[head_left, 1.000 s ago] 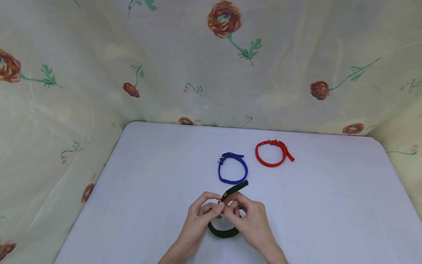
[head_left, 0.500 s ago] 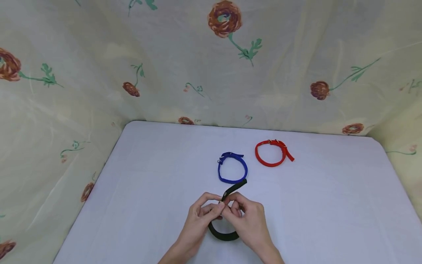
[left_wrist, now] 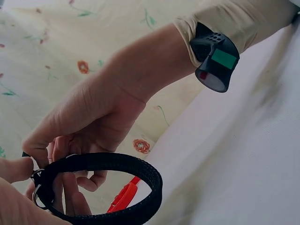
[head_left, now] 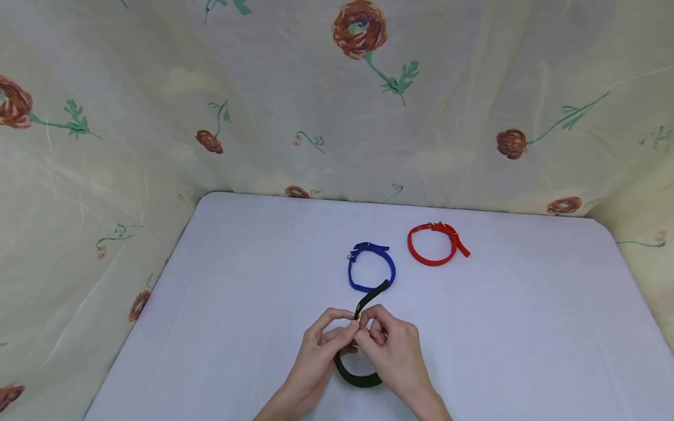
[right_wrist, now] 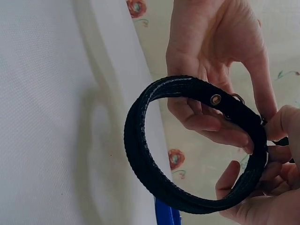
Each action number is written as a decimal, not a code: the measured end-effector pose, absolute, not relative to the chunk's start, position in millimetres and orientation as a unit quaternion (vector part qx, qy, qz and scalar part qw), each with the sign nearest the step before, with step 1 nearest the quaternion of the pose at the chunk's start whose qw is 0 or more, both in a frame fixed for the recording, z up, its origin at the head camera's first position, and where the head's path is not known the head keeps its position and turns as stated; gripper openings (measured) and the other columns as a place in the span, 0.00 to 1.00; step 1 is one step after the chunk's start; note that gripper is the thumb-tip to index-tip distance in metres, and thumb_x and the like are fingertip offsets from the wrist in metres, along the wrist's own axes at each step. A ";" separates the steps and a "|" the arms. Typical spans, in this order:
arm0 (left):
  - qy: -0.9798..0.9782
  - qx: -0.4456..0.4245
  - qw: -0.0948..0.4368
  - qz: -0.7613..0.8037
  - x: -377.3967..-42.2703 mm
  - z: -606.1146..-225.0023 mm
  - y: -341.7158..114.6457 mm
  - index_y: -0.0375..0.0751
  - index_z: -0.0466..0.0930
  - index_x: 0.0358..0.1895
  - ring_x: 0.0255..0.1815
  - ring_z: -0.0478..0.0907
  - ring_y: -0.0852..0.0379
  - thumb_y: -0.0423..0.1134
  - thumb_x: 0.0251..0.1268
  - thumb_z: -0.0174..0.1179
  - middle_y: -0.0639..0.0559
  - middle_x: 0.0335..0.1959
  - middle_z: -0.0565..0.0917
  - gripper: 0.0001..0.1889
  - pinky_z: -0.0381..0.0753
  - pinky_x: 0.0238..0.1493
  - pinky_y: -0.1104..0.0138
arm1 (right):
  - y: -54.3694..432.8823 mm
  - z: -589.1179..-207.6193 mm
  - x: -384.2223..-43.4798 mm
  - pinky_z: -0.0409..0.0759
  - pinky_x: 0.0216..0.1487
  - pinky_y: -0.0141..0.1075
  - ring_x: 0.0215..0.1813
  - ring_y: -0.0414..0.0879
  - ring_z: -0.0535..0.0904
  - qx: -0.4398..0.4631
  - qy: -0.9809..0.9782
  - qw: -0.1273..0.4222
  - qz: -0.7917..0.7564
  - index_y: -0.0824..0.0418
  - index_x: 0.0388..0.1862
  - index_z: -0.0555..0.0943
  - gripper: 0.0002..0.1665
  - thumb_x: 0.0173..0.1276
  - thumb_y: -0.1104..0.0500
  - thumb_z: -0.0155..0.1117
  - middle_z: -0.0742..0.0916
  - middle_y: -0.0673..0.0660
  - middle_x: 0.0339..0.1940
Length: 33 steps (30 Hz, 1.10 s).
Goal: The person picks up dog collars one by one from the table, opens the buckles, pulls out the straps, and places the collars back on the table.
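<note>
A black fabric collar [head_left: 360,381] forms a loop between my two hands near the front of the white table. My left hand [head_left: 316,354] pinches it from the left at the buckle area. From the right, my right hand [head_left: 398,351] pinches the same spot, and the strap's free end rises past the fingertips. Metal rings [left_wrist: 37,196] show beside the thumb in the left wrist view. A metal eyelet [right_wrist: 215,99] sits on the band in the right wrist view. Fingers hide most of the buckle, so how far the strap is threaded cannot be seen.
Beyond my hands lies a blue collar [head_left: 394,272], buckled into a ring. A red collar [head_left: 433,262] lies farther back to the right, also looped. Flower-patterned cloth [head_left: 263,88] hangs around the white table [head_left: 237,280] at its back and sides.
The black strap's free end has tipped a little more upright and leftward. The loop has sunk slightly toward me. Both hands keep their pinch with only small finger shifts.
</note>
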<state>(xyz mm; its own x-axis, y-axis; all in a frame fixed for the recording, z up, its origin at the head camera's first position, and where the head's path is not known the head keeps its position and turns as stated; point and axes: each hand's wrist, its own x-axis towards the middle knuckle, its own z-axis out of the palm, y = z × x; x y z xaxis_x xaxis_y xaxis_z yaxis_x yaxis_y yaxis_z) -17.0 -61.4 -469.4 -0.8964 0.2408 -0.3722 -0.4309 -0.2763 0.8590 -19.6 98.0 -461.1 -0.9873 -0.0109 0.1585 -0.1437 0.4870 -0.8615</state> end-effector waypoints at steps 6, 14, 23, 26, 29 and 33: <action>0.550 -0.090 0.212 0.803 -17.1 -468.4 -63.5 0.50 0.82 0.54 0.41 0.87 0.62 0.43 0.78 0.67 0.61 0.36 0.93 0.09 0.83 0.53 0.67 | 100.3 -461.0 -20.0 0.63 0.24 0.26 0.22 0.30 0.65 0.042 -0.853 0.064 0.517 0.47 0.34 0.82 0.15 0.64 0.69 0.70 0.69 0.38 0.18; 0.530 -0.096 0.221 0.813 -17.9 -466.7 -65.2 0.52 0.81 0.54 0.40 0.88 0.62 0.45 0.78 0.67 0.60 0.37 0.93 0.08 0.83 0.52 0.68 | 104.2 -460.4 -19.0 0.69 0.29 0.29 0.26 0.33 0.71 0.044 -0.848 0.059 0.524 0.41 0.35 0.83 0.15 0.73 0.65 0.67 0.75 0.39 0.20; 0.520 -0.102 0.223 0.818 -19.3 -466.3 -63.9 0.51 0.81 0.54 0.41 0.84 0.61 0.45 0.79 0.66 0.57 0.39 0.89 0.09 0.81 0.53 0.68 | 102.1 -461.4 -14.1 0.80 0.40 0.29 0.36 0.33 0.76 0.048 -0.848 0.058 0.525 0.46 0.42 0.83 0.05 0.82 0.56 0.64 0.81 0.41 0.37; 0.520 -0.106 0.220 0.818 -19.2 -466.7 -63.7 0.52 0.82 0.53 0.42 0.84 0.62 0.45 0.79 0.66 0.57 0.40 0.89 0.08 0.81 0.53 0.68 | 101.8 -460.9 -14.0 0.73 0.33 0.29 0.28 0.33 0.72 0.046 -0.849 0.049 0.524 0.44 0.41 0.81 0.06 0.83 0.55 0.63 0.82 0.42 0.34; 0.522 -0.110 0.220 0.817 -19.1 -467.3 -64.3 0.52 0.82 0.53 0.42 0.83 0.61 0.45 0.78 0.66 0.58 0.39 0.89 0.08 0.80 0.53 0.68 | 101.5 -459.0 -13.6 0.71 0.33 0.29 0.24 0.32 0.72 0.038 -0.845 0.022 0.533 0.46 0.43 0.81 0.05 0.83 0.54 0.62 0.84 0.46 0.36; 0.535 -0.105 0.217 0.810 -19.8 -468.2 -65.6 0.49 0.81 0.56 0.41 0.83 0.61 0.44 0.78 0.67 0.59 0.36 0.90 0.11 0.79 0.52 0.68 | 100.9 -456.3 -12.6 0.71 0.33 0.28 0.21 0.33 0.75 0.025 -0.838 -0.013 0.545 0.49 0.45 0.81 0.04 0.84 0.54 0.62 0.85 0.50 0.36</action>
